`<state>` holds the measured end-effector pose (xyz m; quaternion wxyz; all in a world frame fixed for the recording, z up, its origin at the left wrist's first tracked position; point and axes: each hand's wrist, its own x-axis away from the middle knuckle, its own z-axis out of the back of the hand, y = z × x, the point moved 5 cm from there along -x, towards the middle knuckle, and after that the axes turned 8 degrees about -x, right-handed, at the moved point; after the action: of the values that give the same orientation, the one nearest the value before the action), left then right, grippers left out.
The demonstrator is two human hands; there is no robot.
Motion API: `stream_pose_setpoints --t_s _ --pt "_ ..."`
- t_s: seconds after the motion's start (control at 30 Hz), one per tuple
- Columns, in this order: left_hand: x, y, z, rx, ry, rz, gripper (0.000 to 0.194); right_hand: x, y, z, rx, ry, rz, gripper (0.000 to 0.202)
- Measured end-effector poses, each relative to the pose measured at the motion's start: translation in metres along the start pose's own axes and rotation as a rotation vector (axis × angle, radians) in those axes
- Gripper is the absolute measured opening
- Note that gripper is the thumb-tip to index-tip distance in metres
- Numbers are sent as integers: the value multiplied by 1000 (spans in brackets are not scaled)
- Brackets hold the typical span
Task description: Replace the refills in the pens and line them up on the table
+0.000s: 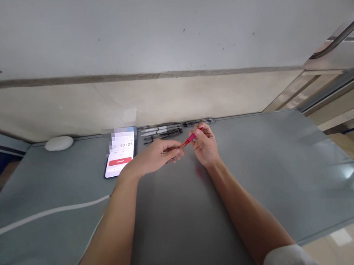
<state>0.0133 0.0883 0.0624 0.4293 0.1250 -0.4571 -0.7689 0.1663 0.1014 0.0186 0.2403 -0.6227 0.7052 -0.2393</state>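
A red and pink pen point(191, 138) is held at a slant between my two hands, above the grey table point(177, 214). My left hand point(163, 153) pinches its thin lower-left part between thumb and fingers. The thicker pink part at the upper right is gripped by my right hand point(204, 142), with the thumb on top. Just behind my hands, several black and white pens point(161, 130) lie along the back edge of the table, partly hidden by my fingers.
A lit phone point(119, 157) lies left of my left hand. A white rounded case point(59, 143) rests at the back left. One white cable point(57, 210) crosses the table's left side. The wall point(174, 98) rises directly behind the table.
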Motion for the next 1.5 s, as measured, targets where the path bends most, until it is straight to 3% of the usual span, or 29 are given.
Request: stream_pose_setpoints --t_s 0.13,0.43,0.57,0.77,0.97,1.2,1.5 --pt "0 -1 2 -28 22 7 30 0 1 -2 16 2 4 24" --pt "-6 -7 2 -41 130 51 31 1 4 1 78 143 57 29" --pt "-7 -11 2 12 140 75 32 1 4 1 80 121 43 27" --pt "-7 -16 0 68 65 23 32 0 0 -1 77 40 19 21" --pt "-7 -7 -9 120 -68 -87 25 0 -1 -2 -50 -109 -30 21" --pt "-4 -2 -15 167 -163 -82 28 4 0 -4 -152 -212 -100 23" --pt "-7 -4 -9 103 19 -46 19 -1 1 0 -100 -140 -55 22"
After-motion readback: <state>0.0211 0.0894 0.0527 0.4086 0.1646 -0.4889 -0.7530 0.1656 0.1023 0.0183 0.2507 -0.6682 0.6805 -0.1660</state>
